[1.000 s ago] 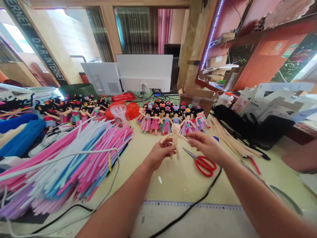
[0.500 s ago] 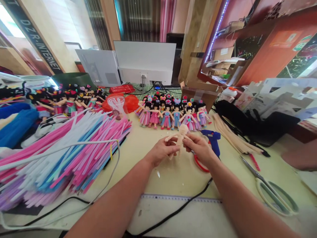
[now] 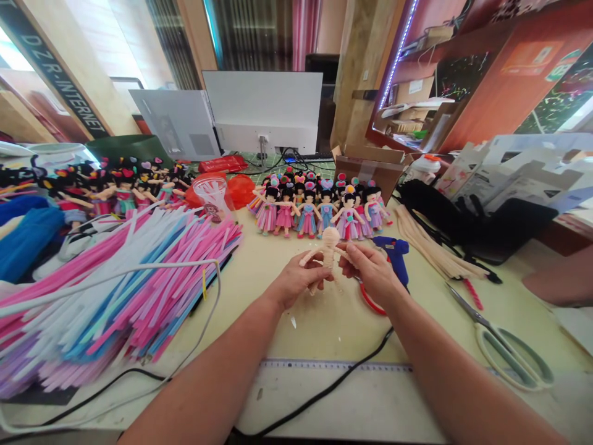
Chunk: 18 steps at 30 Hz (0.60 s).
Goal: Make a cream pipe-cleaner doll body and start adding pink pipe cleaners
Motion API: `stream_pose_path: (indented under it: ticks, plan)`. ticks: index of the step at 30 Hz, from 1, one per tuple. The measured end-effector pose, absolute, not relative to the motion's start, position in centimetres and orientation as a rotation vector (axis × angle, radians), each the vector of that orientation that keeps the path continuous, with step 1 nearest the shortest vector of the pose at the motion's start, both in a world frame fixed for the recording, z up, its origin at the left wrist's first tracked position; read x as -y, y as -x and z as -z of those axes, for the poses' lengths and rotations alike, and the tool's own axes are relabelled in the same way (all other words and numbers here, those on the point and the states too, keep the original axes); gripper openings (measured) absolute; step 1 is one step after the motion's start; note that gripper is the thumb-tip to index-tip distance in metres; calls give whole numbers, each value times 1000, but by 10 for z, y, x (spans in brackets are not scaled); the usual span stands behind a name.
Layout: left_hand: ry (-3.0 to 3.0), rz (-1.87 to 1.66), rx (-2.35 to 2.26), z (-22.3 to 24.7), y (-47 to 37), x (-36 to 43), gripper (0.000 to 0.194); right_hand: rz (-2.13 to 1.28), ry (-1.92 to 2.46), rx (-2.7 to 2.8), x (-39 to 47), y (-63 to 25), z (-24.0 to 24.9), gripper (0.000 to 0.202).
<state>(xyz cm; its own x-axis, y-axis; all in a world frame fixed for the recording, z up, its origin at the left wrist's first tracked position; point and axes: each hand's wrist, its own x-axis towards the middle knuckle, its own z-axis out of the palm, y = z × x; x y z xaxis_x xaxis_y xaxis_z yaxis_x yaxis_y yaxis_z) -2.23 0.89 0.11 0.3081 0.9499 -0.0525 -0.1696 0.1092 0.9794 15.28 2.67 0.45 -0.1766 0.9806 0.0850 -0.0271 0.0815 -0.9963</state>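
Between my hands is a cream pipe-cleaner doll body [image 3: 330, 240] with a round head, two arms and legs, held upright above the table. My left hand [image 3: 303, 278] is closed around its lower body and legs. With thumb and fingers, my right hand [image 3: 368, 266] pinches the doll's arm on the right side. Just beyond my right hand lie a blue glue gun [image 3: 393, 253] and a red-handled tool [image 3: 370, 301], both partly covered by that hand. Several finished dolls [image 3: 308, 210] in pink, blue and purple dresses stand in rows behind.
Pink, white and blue pipe cleaners [image 3: 139, 284] are heaped at left. To the right lie scissors [image 3: 504, 346] and cream pipe cleaners [image 3: 426, 247]. A black cable [image 3: 319, 402] crosses the ruler strip [image 3: 315, 366] in front. A monitor [image 3: 264, 105] and a cardboard box [image 3: 368, 170] stand behind.
My right hand has shifted from against the doll's torso out along its arm, which now spreads to the right. The left hand keeps its grip. The whole view has shifted slightly.
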Motion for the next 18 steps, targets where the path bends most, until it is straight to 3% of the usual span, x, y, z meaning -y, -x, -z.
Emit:
stream_pose_path:
  ticks: [8,18]
  plan:
    - [-997,-1041,-873,-4,27,-10,36,-1336,1052,1281,-26,-151,-1,50]
    - [-951,-1029,-788,-6,24,-8,34,-1387,981,1342,-22,-143,-3,32]
